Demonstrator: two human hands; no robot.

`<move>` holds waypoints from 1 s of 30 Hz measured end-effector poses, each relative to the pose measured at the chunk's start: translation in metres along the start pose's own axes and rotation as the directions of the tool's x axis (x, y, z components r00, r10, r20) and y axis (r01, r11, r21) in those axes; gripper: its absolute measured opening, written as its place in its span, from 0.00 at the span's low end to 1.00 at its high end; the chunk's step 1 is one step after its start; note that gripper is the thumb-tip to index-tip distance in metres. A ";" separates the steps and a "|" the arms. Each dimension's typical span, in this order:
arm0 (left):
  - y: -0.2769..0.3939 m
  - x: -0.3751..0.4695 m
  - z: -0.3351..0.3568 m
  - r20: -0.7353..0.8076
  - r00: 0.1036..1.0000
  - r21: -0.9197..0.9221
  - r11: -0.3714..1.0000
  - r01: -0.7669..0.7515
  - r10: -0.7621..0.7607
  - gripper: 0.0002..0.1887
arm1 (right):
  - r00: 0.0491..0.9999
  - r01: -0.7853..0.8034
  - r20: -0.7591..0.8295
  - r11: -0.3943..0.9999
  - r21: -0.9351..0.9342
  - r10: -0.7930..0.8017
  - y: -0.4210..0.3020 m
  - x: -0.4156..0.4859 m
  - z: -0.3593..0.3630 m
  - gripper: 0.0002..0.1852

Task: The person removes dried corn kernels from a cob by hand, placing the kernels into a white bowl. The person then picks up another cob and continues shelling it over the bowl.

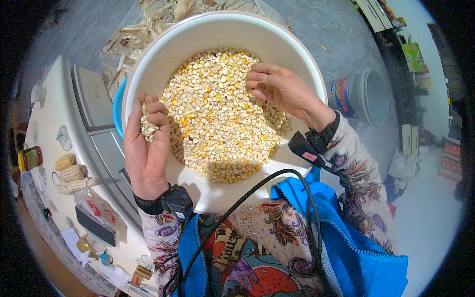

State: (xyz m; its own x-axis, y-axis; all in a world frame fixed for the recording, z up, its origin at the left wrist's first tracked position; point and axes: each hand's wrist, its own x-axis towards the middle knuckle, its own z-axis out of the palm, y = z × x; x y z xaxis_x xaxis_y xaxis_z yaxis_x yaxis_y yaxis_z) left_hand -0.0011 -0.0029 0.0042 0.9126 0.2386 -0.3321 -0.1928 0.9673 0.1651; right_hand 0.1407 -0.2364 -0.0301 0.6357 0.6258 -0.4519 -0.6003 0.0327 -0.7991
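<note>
A large white round tub (226, 23) rests before me at my lap, with shelled corn kernels (215, 111) spread over its bottom. Most kernels are pale, with yellow and orange ones mixed in and a few dark specks. At the tub's left side, my left hand (148, 152) is turned palm up, its fingers curled around a handful of corn kernels (147, 124). Over the right part of the heap is my right hand (280, 87), fingers loosely bent and slightly apart. No kernel shows in it, though its palm is partly hidden.
Dry corn husks (159, 28) lie on plastic sheeting beyond the tub. To the left, a white table (48, 111) carries corn cobs (70, 172), a jar (31, 159) and a dark flat device (95, 225). A grey bucket (358, 97) stands right. A black cable (241, 200) crosses my lap.
</note>
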 end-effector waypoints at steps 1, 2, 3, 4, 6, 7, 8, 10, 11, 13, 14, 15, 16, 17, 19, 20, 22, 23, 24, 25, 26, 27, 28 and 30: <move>0.000 0.000 0.000 -0.004 1.000 -0.020 1.000 0.002 -0.002 0.12 | 1.000 0.002 0.006 1.000 -0.014 -0.002 -0.001 0.003 0.000 0.21; 0.000 0.000 0.000 -0.003 1.000 -0.009 1.000 0.005 -0.005 0.12 | 1.000 0.005 0.012 1.000 -0.028 -0.004 -0.002 0.006 0.000 0.20; 0.000 0.000 0.000 -0.008 1.000 -0.012 1.000 0.006 -0.006 0.12 | 1.000 -0.013 -0.009 0.998 -0.066 0.013 -0.002 0.009 0.000 0.20; 0.000 0.001 0.000 -0.018 1.000 -0.028 1.000 0.001 -0.002 0.12 | 0.999 -0.032 -0.032 0.994 -0.103 0.029 -0.003 0.011 0.000 0.20; 0.000 0.001 0.000 -0.004 1.000 -0.017 1.000 0.013 -0.013 0.12 | 0.998 -0.057 -0.041 0.988 -0.144 0.051 -0.004 0.015 0.000 0.19; 0.000 0.001 0.000 0.000 1.000 -0.025 1.000 0.015 -0.015 0.12 | 0.998 -0.062 -0.026 0.987 -0.149 0.058 -0.004 0.017 0.000 0.19; 0.000 0.001 0.000 0.000 1.000 -0.018 1.000 0.013 -0.013 0.12 | 0.998 -0.067 -0.012 0.986 -0.153 0.066 -0.004 0.019 0.000 0.19; 0.000 0.001 0.000 -0.002 1.000 -0.031 0.999 0.012 -0.013 0.12 | 0.997 -0.079 -0.009 0.983 -0.166 0.079 -0.003 0.022 0.000 0.19; 0.000 0.001 0.000 -0.006 1.000 -0.019 1.000 0.015 -0.015 0.12 | 0.996 -0.085 -0.008 0.981 -0.172 0.085 -0.003 0.023 0.000 0.19; 0.000 0.000 0.001 -0.006 1.000 -0.037 0.999 0.012 -0.013 0.12 | 0.996 -0.089 -0.026 0.980 -0.180 0.086 -0.003 0.025 0.000 0.19; 0.000 0.000 0.001 0.002 1.000 -0.030 0.999 0.020 -0.020 0.12 | 0.995 -0.097 -0.037 0.979 -0.179 0.092 -0.002 0.026 0.001 0.18; 0.000 0.000 0.001 0.012 1.000 -0.041 0.999 0.025 -0.025 0.12 | 0.995 -0.094 -0.041 0.974 -0.207 0.087 -0.002 0.027 0.001 0.18; 0.000 0.000 0.001 0.026 0.999 -0.065 0.997 0.035 -0.034 0.12 | 0.995 -0.097 -0.049 0.968 -0.231 0.088 -0.002 0.027 0.001 0.17; 0.000 0.000 0.001 0.022 0.999 -0.047 0.998 0.029 -0.028 0.12 | 0.995 -0.094 -0.053 0.965 -0.246 0.083 -0.002 0.028 0.002 0.17; -0.001 0.000 0.001 0.026 0.999 -0.061 0.998 0.030 -0.028 0.12 | 0.995 -0.070 -0.089 0.945 -0.319 0.043 -0.001 0.032 0.004 0.14; -0.001 0.000 0.001 0.022 0.999 -0.032 0.999 0.024 -0.023 0.12 | 0.994 -0.055 -0.103 0.933 -0.354 0.020 -0.001 0.033 0.005 0.13; 0.000 -0.001 0.001 0.020 1.000 -0.027 1.000 0.015 -0.014 0.12 | 0.993 -0.041 -0.113 0.897 -0.440 -0.010 0.000 0.037 0.004 0.10; 0.000 -0.001 0.001 0.021 1.000 -0.020 1.000 0.018 -0.018 0.12 | 0.993 -0.035 -0.117 0.875 -0.483 -0.025 0.001 0.038 0.004 0.09; 0.000 -0.001 0.001 0.020 1.000 -0.022 1.000 0.019 -0.019 0.12 | 0.994 -0.043 -0.111 0.859 -0.510 -0.017 0.002 0.040 0.004 0.09; 0.000 -0.001 0.001 0.019 1.000 -0.034 0.999 0.016 -0.015 0.12 | 0.994 -0.050 -0.105 0.842 -0.538 -0.008 0.002 0.043 0.003 0.09; -0.001 -0.001 0.001 0.012 1.000 -0.020 1.000 0.016 -0.016 0.12 | 0.994 -0.066 -0.109 0.817 -0.573 0.004 0.003 0.045 0.002 0.09; -0.001 -0.001 0.001 0.004 1.000 -0.015 1.000 0.012 -0.012 0.12 | 0.995 -0.058 -0.101 0.804 -0.592 -0.003 0.003 0.046 0.002 0.08; -0.001 -0.001 0.001 -0.005 1.000 -0.009 1.000 -0.003 0.003 0.12 | 0.995 -0.058 -0.102 0.784 -0.618 -0.007 0.004 0.048 0.001 0.08; 0.000 -0.001 0.002 -0.004 1.000 -0.029 1.000 0.010 -0.010 0.12 | 0.994 -0.058 -0.106 0.758 -0.649 -0.014 0.005 0.050 0.000 0.08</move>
State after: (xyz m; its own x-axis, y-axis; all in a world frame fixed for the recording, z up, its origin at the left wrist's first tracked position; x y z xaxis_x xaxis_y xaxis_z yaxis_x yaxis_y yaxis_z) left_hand -0.0011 -0.0038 0.0061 0.9129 0.2293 -0.3378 -0.1943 0.9717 0.1347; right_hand 0.1694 -0.2050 -0.0561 0.6921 0.5391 -0.4799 -0.1772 -0.5176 -0.8371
